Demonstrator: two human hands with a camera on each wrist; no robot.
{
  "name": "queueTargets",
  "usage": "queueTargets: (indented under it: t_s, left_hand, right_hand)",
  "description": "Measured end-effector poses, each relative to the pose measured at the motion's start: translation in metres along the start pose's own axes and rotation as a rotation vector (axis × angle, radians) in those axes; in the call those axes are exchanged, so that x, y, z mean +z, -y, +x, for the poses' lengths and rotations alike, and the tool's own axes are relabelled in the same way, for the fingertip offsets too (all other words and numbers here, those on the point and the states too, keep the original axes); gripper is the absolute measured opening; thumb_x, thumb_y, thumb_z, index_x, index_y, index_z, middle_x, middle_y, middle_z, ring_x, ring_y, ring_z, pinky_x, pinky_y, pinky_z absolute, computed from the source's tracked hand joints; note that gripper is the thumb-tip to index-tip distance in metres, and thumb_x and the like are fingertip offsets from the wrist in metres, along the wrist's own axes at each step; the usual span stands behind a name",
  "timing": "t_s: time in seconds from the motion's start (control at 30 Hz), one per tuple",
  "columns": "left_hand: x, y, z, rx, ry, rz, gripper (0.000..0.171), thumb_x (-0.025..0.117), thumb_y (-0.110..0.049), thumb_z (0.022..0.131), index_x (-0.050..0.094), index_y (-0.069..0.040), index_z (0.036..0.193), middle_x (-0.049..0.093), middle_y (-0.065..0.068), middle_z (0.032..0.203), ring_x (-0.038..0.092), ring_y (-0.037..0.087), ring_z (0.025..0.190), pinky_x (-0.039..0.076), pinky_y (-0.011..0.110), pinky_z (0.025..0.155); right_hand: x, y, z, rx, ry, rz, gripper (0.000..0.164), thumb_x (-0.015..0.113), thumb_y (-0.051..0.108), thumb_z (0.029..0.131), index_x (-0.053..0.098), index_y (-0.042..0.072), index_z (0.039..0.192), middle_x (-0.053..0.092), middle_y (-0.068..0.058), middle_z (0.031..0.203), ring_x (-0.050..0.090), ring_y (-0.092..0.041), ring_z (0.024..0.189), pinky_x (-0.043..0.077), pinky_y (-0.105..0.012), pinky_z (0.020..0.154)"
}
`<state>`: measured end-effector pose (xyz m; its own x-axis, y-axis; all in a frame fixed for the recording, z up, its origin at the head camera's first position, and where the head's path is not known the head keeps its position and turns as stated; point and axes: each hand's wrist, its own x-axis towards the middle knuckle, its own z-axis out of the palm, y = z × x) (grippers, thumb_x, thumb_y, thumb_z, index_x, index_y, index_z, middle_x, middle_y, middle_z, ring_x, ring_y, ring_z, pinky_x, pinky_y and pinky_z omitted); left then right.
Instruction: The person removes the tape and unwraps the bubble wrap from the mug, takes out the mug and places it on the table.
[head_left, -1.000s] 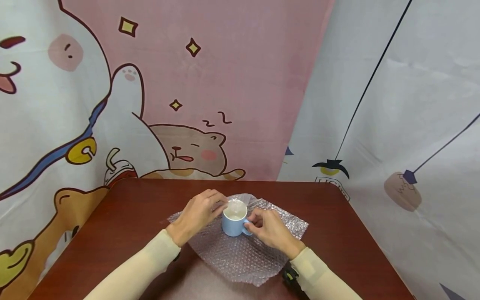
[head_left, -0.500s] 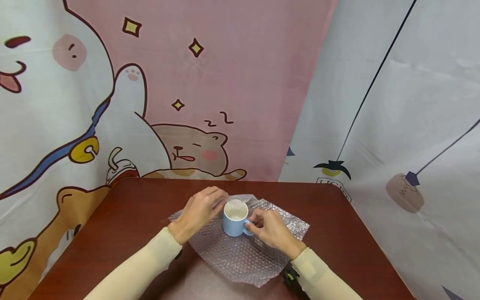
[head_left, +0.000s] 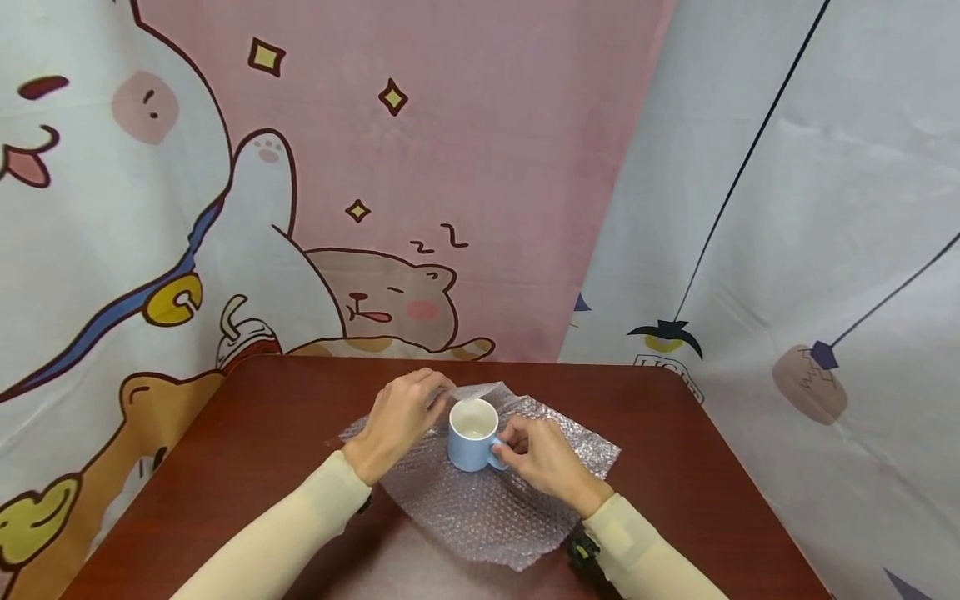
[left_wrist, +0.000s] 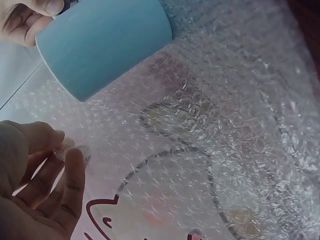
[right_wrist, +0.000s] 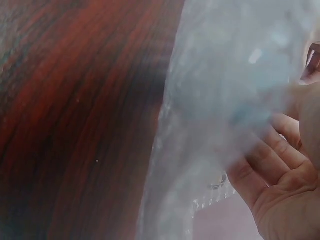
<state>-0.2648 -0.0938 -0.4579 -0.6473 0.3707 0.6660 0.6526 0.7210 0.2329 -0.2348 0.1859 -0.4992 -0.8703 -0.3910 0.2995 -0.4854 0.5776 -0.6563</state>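
Observation:
A light blue mug (head_left: 467, 454) with a white inside stands upright on a sheet of bubble wrap (head_left: 495, 521), its handle toward my right. My right hand (head_left: 551, 462) pinches that handle between thumb and fingers. To the left of the mug, my left hand (head_left: 397, 421) pinches a raised edge of the bubble wrap, which rises just behind the rim. The left wrist view shows this pinch at the tips of the left thumb and finger (left_wrist: 75, 175), apart from the mug (left_wrist: 107, 42). In the right wrist view, blurred bubble wrap (right_wrist: 210, 100) hides much of the mug.
The dark red-brown wooden table (head_left: 675, 500) lies under the sheet. A printed cartoon cloth (head_left: 510, 167) hangs behind it, reaching round both sides. A small black object (head_left: 581, 546) shows at my right wrist.
My left hand has moved slightly up and away, drawing the bubble wrap edge off the mug's mouth to behind the rim. The right hand keeps its hold on the handle.

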Motion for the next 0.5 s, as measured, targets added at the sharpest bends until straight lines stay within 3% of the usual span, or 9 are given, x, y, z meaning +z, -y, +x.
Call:
queueTargets:
  t_s: [0.2, 0.5]
  left_hand:
    - [0.001, 0.002, 0.003, 0.010, 0.009, -0.052, 0.021, 0.094, 0.002, 0.095, 0.087, -0.009, 0.112, 0.086, 0.006, 0.108, 0.081, 0.017, 0.085, 0.068, 0.031, 0.072]
    - [0.004, 0.002, 0.012, 0.028, 0.057, -0.035, 0.029, 0.099, -0.013, 0.095, 0.086, -0.011, 0.120, 0.085, 0.005, 0.121, 0.083, 0.024, 0.112, 0.072, 0.038, 0.092]
  right_hand:
    - [0.001, 0.000, 0.000, 0.013, 0.016, -0.004, 0.018, 0.088, 0.010, 0.103, 0.077, 0.017, 0.092, 0.085, 0.003, 0.090, 0.077, 0.003, 0.080, 0.064, -0.016, 0.072]
    - [0.000, 0.000, 0.002, -0.005, 0.010, 0.003, 0.018, 0.089, 0.008, 0.103, 0.077, 0.016, 0.092, 0.084, 0.003, 0.089, 0.078, 0.003, 0.081, 0.064, -0.015, 0.072]
